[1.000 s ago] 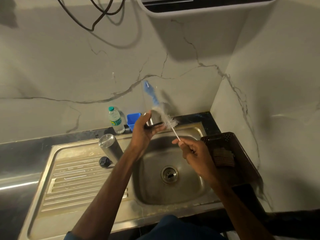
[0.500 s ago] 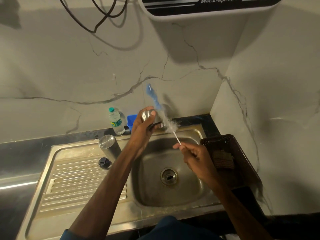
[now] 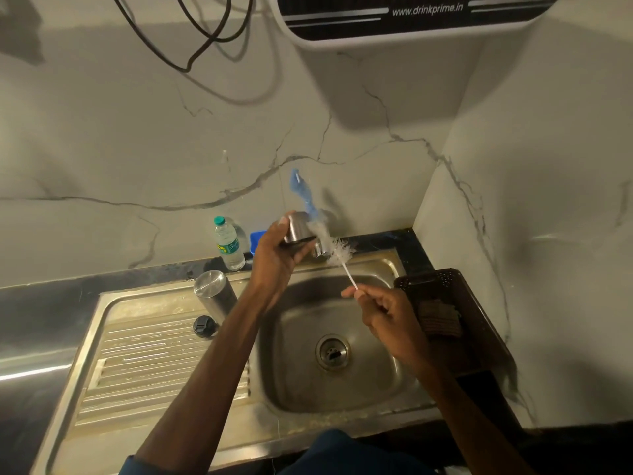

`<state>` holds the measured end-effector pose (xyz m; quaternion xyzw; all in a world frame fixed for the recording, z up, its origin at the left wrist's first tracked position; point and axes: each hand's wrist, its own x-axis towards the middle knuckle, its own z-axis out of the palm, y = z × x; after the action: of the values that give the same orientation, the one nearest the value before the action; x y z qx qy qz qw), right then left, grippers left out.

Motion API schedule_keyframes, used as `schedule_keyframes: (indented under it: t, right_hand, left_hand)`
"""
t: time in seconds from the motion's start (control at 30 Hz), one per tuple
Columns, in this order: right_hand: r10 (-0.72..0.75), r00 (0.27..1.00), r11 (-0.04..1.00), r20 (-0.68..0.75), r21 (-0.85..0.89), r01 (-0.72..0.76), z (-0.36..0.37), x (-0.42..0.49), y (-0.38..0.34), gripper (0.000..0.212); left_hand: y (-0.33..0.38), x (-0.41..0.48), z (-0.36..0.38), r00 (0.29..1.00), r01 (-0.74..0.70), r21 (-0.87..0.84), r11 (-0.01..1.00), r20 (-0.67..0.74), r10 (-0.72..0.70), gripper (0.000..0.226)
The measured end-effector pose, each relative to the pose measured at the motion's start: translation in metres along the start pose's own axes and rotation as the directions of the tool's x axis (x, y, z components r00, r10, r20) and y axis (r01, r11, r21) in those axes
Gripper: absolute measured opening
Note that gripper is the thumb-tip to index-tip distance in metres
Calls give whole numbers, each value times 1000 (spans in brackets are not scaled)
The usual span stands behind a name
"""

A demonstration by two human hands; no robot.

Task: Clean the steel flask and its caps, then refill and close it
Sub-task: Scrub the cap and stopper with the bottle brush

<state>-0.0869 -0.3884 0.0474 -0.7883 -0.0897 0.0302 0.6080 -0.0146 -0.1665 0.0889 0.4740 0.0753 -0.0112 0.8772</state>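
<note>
Head view, left to right: flask [image 3: 214, 296] is being left standing on the drainboard [image 3: 154, 354], black cap [image 3: 204, 326] just beside it. Steel cap [image 3: 298, 228] is being gripped round its side by the left hand [image 3: 277, 255] above the sink [image 3: 291, 371]. It's probably light, rigid and slick when wet. Brush [image 3: 339, 252] is being pinched by its thin stem in the right hand [image 3: 380, 310].

Head-worn wide-angle view, the only camera, looking forward and steeply down over the sink [image 3: 301, 389] from where the person stands. The basin lies lower centre, within arm's reach. The left hand [image 3: 277, 255] and right hand [image 3: 387, 313] enter from the bottom edge. The marble wall [image 3: 137, 132] fills the upper half (its corner runs slanted at right), with a wall-mounted unit [image 3: 411, 25] cropped at the top.
</note>
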Motion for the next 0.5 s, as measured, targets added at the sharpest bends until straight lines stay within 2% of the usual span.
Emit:
schedule_keyframes:
  t: [0.1,0.17,0.27,0.43,0.5]
  right_hand:
    - [13,1000,1000,25,3,-13,-2,-8,3,22]
    - [7,1000,1000,7,16,-7,-3,-3,-4,22]
    - [-8,1000,1000,-27,6,9,-5,10,-16,23]
    - [-10,1000,1000,13,18,10,-5,-4,-6,22]
    - [9,1000,1000,27,14,-10,-8,-14,-3,23]
  left_hand:
    - [2,2,2,998,32,-50,998,-47,-35,33]
    - [-1,-3,10,999,44,30,999,-8,-44,37]
    - [-12,-7,21,997,8,147,989,76,-20,56]
    - [3,-4,24,999,-39,19,999,-4,39,66]
    - [7,-1,17,998,-52,41,998,-25,53,62]
